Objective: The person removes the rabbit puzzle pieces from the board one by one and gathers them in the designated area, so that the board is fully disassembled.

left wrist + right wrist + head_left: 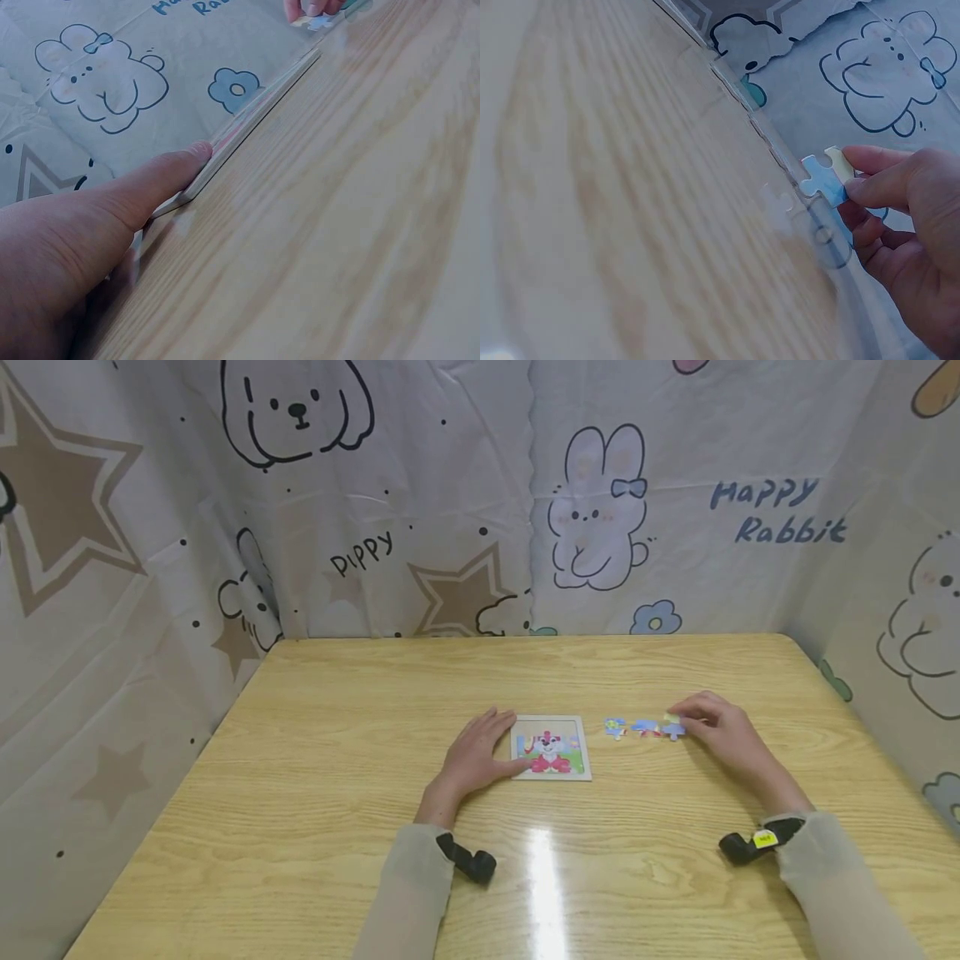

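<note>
Two bare hands work on a wood-grain table (300,827) whose near edge falls outside the head view. At far left, a printed curtain (172,693) carries a large star cut off by the frame. Next comes your left hand (476,756), fingers extended and thumb spread wide, laid against the left side of a framed puzzle (553,777) left of the table's middle. Your thumb covers a little of its cartoon animal in red and white; in the left wrist view the puzzle appears nearly edge-on, its picture barely readable, and your other fingers are out of sight. Just right of the frame lies a loose piece (615,727), blue with touches of other colors. Beside it sit blue-and-red pieces (646,727), too small and close together to count with confidence. At right, your right hand (723,727) pinches a puzzle piece (823,182) between thumb and forefinger, the tips nearly together; its far end is covered by your fingers, and whether the pale yellow part belongs to the same blue piece, you cannot tell. Your sleeves (408,893) run off the bottom, and a rabbit drawing (933,618) is cropped at the right edge.
</note>
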